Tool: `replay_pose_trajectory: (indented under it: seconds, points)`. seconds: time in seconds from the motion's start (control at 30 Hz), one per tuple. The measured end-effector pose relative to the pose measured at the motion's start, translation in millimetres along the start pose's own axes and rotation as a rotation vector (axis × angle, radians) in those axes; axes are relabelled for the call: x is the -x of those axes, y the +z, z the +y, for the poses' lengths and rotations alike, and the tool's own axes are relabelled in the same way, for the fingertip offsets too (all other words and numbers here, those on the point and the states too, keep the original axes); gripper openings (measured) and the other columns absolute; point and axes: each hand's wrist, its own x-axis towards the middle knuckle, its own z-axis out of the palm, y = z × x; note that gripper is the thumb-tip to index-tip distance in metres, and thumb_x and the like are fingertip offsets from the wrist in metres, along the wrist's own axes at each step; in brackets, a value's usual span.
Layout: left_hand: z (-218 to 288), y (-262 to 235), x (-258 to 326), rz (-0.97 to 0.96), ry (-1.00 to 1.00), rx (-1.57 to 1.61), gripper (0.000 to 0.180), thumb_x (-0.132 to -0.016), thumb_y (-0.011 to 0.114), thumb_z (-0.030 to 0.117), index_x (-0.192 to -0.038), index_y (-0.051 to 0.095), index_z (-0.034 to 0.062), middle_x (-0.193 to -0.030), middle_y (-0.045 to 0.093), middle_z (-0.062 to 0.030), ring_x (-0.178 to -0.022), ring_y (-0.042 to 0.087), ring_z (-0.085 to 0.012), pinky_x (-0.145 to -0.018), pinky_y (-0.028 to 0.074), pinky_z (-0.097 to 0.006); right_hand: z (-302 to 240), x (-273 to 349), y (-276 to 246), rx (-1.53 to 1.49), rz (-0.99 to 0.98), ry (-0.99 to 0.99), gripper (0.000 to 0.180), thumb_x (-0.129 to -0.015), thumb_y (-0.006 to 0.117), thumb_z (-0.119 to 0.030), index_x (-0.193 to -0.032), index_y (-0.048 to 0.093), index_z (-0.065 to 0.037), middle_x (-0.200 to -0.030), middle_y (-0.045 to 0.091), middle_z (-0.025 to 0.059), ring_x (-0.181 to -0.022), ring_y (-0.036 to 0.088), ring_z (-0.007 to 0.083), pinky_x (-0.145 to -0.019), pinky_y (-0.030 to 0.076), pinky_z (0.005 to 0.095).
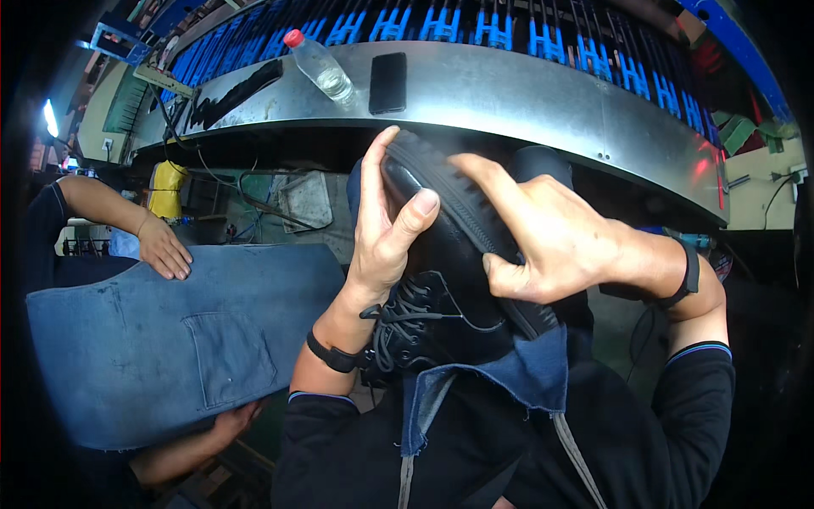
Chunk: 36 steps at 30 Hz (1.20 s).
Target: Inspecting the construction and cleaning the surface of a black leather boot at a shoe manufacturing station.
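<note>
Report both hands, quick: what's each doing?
Left hand: holding the boot near its toe.
Right hand: gripping the boot by its sole.

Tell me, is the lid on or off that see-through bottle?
On: the red cap covers the top of the clear bottle. I cannot tell how tightly it is screwed.

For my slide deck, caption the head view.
Left hand and right hand hold a black lace-up boot near a metal ledge bearing a red-capped bottle.

No readable lettering
No words, numbers, labels or signs can be made out on anything in view.
</note>
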Motion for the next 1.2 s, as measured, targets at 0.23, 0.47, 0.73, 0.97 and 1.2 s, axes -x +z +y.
replay_pose_trajectory:
  seconds: [0.23,0.47,0.73,0.97,1.2]
  points:
    - [-7,3,-1,0.015,-0.009,0.011,0.084,-0.09,0.07,0.036,-0.152,0.021,0.0065,-0.139,0.046,-0.0177,-0.125,0.051,-0.0222,-0.107,0.043,-0.035,-8,6,7,0.211,0.021,0.008,0.084,-0.07,0.068,-0.016,-0.135,0.027,0.017,-0.071,0.062,0.0265,-0.063,0.064,0.0434,-0.058,0.053,0.045]
    - [-39,-15,-9,-0.203,-0.092,0.582,0.102,-0.078,0.076,0.057,-0.151,0.025,0.0058,-0.143,0.045,-0.0178,-0.126,0.053,-0.0225,-0.105,0.048,-0.037,-19,20,-5,0.144,0.048,-0.02,0.082,-0.078,0.072,-0.028,-0.138,0.032,0.011,-0.076,0.066,0.0215,-0.067,0.068,0.0373,-0.061,0.055,0.041]
    - [5,37,4,-0.142,-0.026,0.457,0.106,-0.079,0.075,0.058,-0.151,0.023,0.0017,-0.142,0.045,-0.0166,-0.132,0.047,-0.0268,-0.111,0.039,-0.04,-44,2,-55,0.263,0.118,-0.05,0.053,-0.08,0.076,-0.029,-0.116,0.054,0.004,-0.066,0.063,0.0129,-0.056,0.065,0.0289,-0.054,0.051,0.0361]
    - [22,38,7,-0.142,0.047,0.374,0.101,-0.082,0.08,0.044,-0.152,0.021,0.0005,-0.143,0.045,-0.0153,-0.131,0.047,-0.0248,-0.111,0.037,-0.039,-64,-8,-76,0.502,-0.021,-0.07,0.039,-0.08,0.073,-0.021,-0.102,0.052,0.003,-0.06,0.06,0.0173,-0.056,0.064,0.0372,-0.05,0.049,0.0416]
    - [35,41,9,-0.114,0.077,0.301,0.096,-0.081,0.082,0.04,-0.148,0.027,-0.0001,-0.137,0.048,-0.0145,-0.126,0.05,-0.0231,-0.109,0.038,-0.036,-72,-7,-77,0.545,-0.062,-0.052,0.033,-0.077,0.067,-0.014,-0.095,0.048,0.006,-0.054,0.056,0.0177,-0.052,0.061,0.0397,-0.049,0.049,0.0445]
